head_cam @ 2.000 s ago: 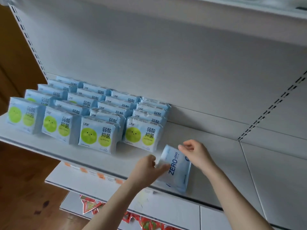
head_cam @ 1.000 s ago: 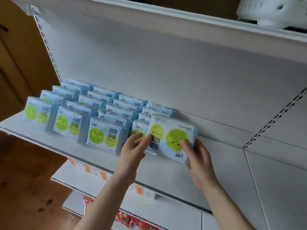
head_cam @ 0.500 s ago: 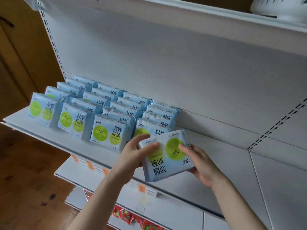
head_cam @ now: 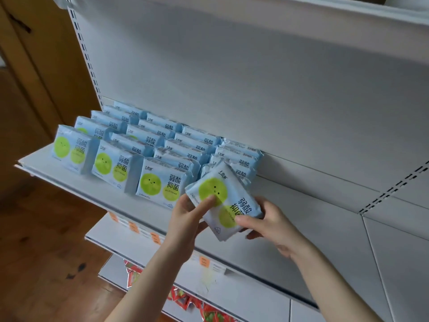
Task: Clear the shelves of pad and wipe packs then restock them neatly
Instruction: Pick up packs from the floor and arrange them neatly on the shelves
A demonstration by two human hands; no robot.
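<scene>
A light-blue pad pack (head_cam: 226,199) with green circles is held tilted just above the white shelf (head_cam: 290,219), in front of the rightmost row of packs. My left hand (head_cam: 189,219) grips its left edge with fingers across the front. My right hand (head_cam: 267,225) holds its lower right corner, thumb on the front. Several matching packs (head_cam: 160,159) stand upright in rows on the shelf's left part.
The shelf's right part is bare white metal against the back panel (head_cam: 255,77). A lower shelf (head_cam: 232,287) carries orange price tags (head_cam: 204,261). Red snack packets (head_cam: 185,300) lie below it. A wooden floor (head_cam: 46,252) shows at left.
Both hands have turned the pack from upside down to nearly upright, tilted, and kept it in front of the rightmost row. Earlier it lay face down on the shelf.
</scene>
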